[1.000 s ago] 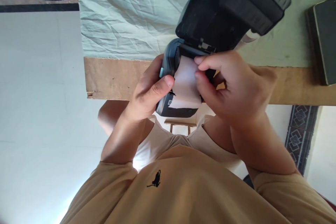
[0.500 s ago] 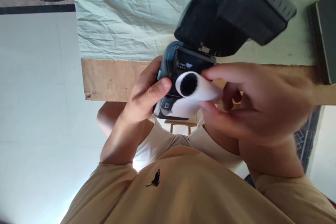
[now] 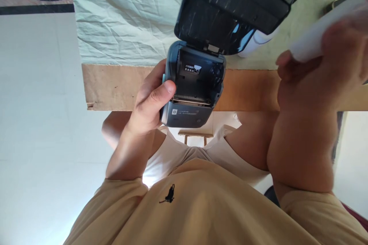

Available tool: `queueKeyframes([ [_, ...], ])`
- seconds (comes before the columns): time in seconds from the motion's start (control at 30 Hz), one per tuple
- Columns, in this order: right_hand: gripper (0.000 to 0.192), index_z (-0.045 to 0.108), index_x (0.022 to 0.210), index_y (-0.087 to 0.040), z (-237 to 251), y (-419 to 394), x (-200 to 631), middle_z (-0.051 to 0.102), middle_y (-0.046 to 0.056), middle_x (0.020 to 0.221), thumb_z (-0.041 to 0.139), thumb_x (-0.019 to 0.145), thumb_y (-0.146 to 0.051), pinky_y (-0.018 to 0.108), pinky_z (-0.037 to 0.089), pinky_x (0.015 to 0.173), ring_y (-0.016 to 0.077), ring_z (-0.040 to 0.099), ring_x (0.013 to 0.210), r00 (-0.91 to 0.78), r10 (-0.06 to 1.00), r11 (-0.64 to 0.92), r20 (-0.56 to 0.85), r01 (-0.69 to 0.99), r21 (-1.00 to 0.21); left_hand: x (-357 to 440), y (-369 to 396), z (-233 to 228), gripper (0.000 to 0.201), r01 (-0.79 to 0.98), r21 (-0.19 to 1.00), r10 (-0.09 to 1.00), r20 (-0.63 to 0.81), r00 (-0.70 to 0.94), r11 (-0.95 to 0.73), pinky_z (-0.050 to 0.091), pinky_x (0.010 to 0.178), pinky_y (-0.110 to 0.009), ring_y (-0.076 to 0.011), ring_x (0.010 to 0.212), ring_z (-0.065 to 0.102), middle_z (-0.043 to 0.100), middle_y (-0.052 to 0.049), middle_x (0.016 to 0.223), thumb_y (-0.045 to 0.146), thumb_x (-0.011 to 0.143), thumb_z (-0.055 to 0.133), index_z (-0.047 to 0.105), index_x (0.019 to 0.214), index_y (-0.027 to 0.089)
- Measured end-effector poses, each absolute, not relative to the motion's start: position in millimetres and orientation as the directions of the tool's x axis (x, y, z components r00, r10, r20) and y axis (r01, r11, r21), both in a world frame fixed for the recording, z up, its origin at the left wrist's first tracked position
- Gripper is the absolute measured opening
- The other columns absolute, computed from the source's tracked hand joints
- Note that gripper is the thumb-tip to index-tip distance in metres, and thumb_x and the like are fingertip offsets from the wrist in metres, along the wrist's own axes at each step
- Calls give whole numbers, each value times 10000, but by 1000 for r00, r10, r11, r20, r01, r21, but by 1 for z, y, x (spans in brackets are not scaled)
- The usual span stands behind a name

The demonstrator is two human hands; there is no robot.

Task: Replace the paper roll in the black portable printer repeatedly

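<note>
My left hand (image 3: 152,101) grips the left side of a small dark label printer (image 3: 188,116), its thumb over the near left edge. The printer's black lid (image 3: 218,11) is swung up on its hinge, and the paper bay inside shows bare, with a small white-printed label on its back wall. Off to the right, my right hand (image 3: 330,61) is closed around a white paper roll (image 3: 312,42), raised over the table. Motion smears this hand and the roll's far end, which reaches the right edge of the view.
A pale green cloth (image 3: 123,15) covers the table, whose bare wooden edge (image 3: 115,88) runs along the front. Behind the lid, a white rounded object (image 3: 257,42) partly shows. A dark flat object (image 3: 333,4) is mostly hidden behind the roll. Below stands a small wooden stool (image 3: 195,134).
My right hand has lifted the paper roll out of the printer and carried it far to the right. The printer, still in my left hand, has shifted slightly left.
</note>
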State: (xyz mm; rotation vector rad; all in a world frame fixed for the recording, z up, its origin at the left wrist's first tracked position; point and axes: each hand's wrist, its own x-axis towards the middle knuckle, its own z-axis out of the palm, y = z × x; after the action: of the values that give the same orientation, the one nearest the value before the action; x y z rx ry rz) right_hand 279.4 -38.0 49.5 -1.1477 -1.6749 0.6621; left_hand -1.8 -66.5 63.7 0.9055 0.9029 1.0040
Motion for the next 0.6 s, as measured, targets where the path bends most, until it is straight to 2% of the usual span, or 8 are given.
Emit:
queueKeyframes([
  [0.07, 335, 576, 1106, -293, 45, -31, 284, 522, 41, 914, 434, 975, -566, 370, 492, 693, 159, 592, 778, 81, 861, 363, 501, 592, -720, -1, -66, 64, 591, -296, 916, 944, -191, 271, 270, 551, 847, -395, -334, 1140, 682, 734, -74, 1061, 595, 792, 794, 694, 1200, 178],
  [0.13, 386, 569, 884, -237, 42, -24, 292, 555, 40, 809, 557, 915, -621, 366, 487, 739, 167, 581, 764, 138, 803, 246, 580, 809, -534, -1, -66, 64, 595, -292, 920, 945, -181, 272, 260, 548, 907, -415, -345, 1183, 663, 736, -87, 1115, 594, 798, 788, 693, 1204, 168],
  [0.17, 403, 563, 857, -232, 42, -20, 295, 580, 42, 792, 583, 895, -633, 366, 482, 750, 182, 598, 780, 129, 785, 205, 606, 869, -450, -1, -66, 64, 606, -291, 921, 944, -182, 274, 261, 546, 930, -421, -350, 1205, 651, 735, -94, 1145, 593, 797, 790, 689, 1213, 164],
  [0.23, 342, 591, 908, -227, 43, -17, 299, 630, 51, 832, 624, 883, -568, 353, 473, 745, 201, 630, 821, 101, 783, 177, 613, 910, -376, 0, -65, 64, 636, -303, 913, 942, -192, 276, 275, 541, 955, -427, -355, 1242, 631, 727, -101, 1203, 590, 785, 801, 676, 1242, 165],
  [0.3, 243, 621, 1024, -224, 46, -18, 298, 649, 54, 916, 681, 851, -384, 315, 462, 706, 184, 630, 828, 83, 788, 210, 610, 895, -393, 1, -65, 64, 642, -329, 898, 940, -205, 274, 291, 541, 955, -426, -356, 1250, 629, 722, -101, 1230, 577, 775, 816, 667, 1249, 171],
  [0.43, 552, 570, 1287, -243, 50, -23, 290, 642, 57, 1190, 645, 761, -92, 296, 469, 702, 141, 631, 806, 57, 835, 247, 547, 850, -466, 2, -65, 64, 650, -338, 896, 940, -199, 276, 289, 545, 911, -420, -356, 1213, 653, 725, -110, 1219, 575, 759, 831, 668, 1228, 156],
  [0.5, 621, 529, 1378, -276, 47, -24, 291, 648, 53, 1296, 644, 794, -100, 322, 491, 773, 177, 686, 921, 47, 837, 260, 545, 842, -472, 1, -65, 64, 654, -310, 909, 940, -193, 281, 280, 541, 879, -408, -357, 1206, 654, 729, -115, 1205, 587, 767, 819, 668, 1228, 149],
  [0.6, 493, 543, 1382, -343, 43, -28, 293, 654, 24, 1314, 632, 905, -256, 390, 482, 897, 256, 651, 1194, 64, 699, 358, 712, 830, -427, 0, -65, 65, 648, -286, 920, 943, -189, 275, 268, 532, 839, -396, -360, 1190, 661, 734, -111, 1171, 601, 777, 804, 673, 1221, 148],
])
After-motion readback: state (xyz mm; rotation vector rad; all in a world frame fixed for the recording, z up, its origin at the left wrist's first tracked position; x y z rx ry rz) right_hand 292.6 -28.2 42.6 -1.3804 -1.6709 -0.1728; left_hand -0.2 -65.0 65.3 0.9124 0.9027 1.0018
